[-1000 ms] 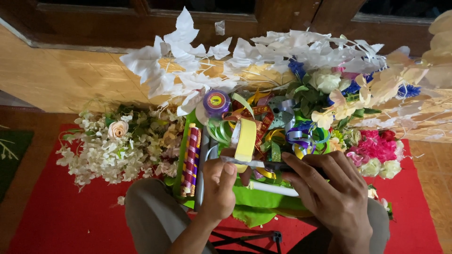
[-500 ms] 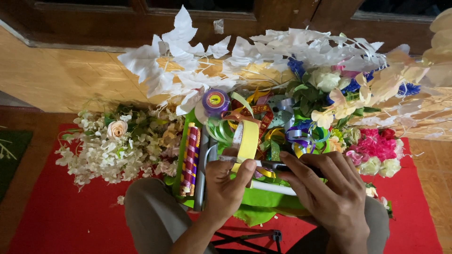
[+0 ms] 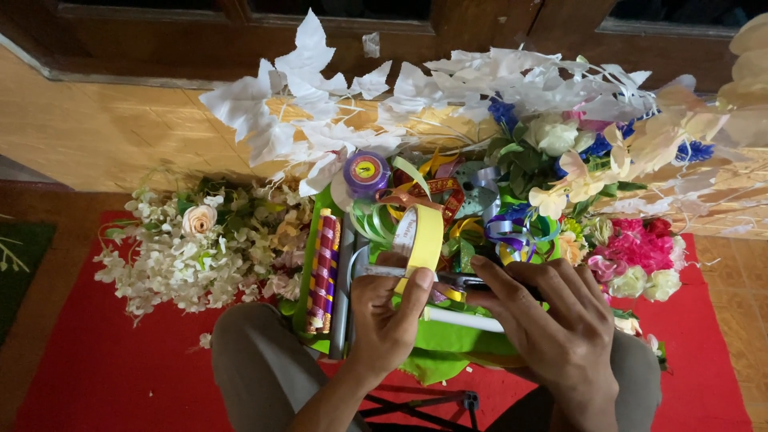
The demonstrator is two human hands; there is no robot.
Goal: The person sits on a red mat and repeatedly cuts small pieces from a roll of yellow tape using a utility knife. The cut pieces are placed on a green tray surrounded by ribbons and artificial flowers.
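While the left hand (image 3: pixel 388 320) pinches a yellow roll of tape (image 3: pixel 422 238) upright between thumb and fingers, the right hand (image 3: pixel 552 324) curls loosely beside it over a green tray of coloured ribbons (image 3: pixel 436 336). White artificial flowers (image 3: pixel 188 248) lie left on red cloth (image 3: pixel 112 368).

White artificial flower bunch (image 3: pixel 192 248) lies on red mat (image 3: pixel 104 368). White leaf sprays (image 3: pixel 320 120) against wooden wall. Pink blooms (image 3: pixel 640 248) right, beside blue ones (image 3: pixel 596 148).
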